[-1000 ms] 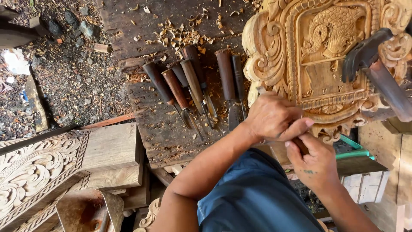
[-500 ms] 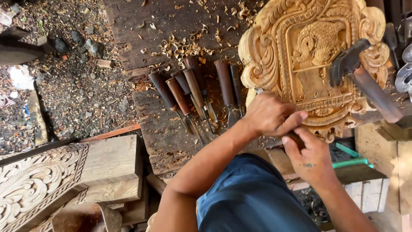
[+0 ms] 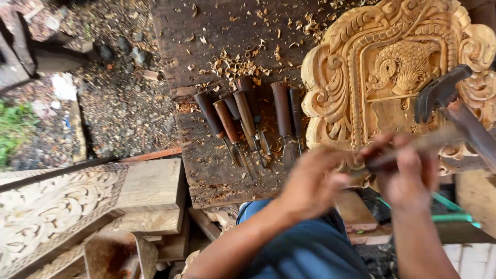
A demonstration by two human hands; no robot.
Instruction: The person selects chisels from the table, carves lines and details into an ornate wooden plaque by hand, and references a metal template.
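My right hand [image 3: 408, 173] is closed around a wood-handled chisel [image 3: 439, 138] that slants up to the right over the lower edge of a pale carved wooden panel [image 3: 361, 77]. My left hand [image 3: 315, 183] is curled just left of it, fingers at the tool's near end. Both hands are blurred by motion, so the left hand's grip is unclear. A hammer [image 3: 439, 93] with a dark head lies on the panel's right side. A row of several brown-handled chisels [image 3: 243, 119] lies on the dark workbench [image 3: 217, 31], left of the panel.
Wood shavings [image 3: 235, 64] litter the bench top. A carved beam [image 3: 62, 206] and wood blocks [image 3: 150, 186] sit at lower left. Gravel ground [image 3: 119, 108] lies beyond the bench's left edge. A green cord [image 3: 449, 204] runs below the panel.
My right hand has risen from below the left hand to beside it, now gripping the chisel at the panel's lower edge. Both hands are moving fast and the view has shifted slightly.
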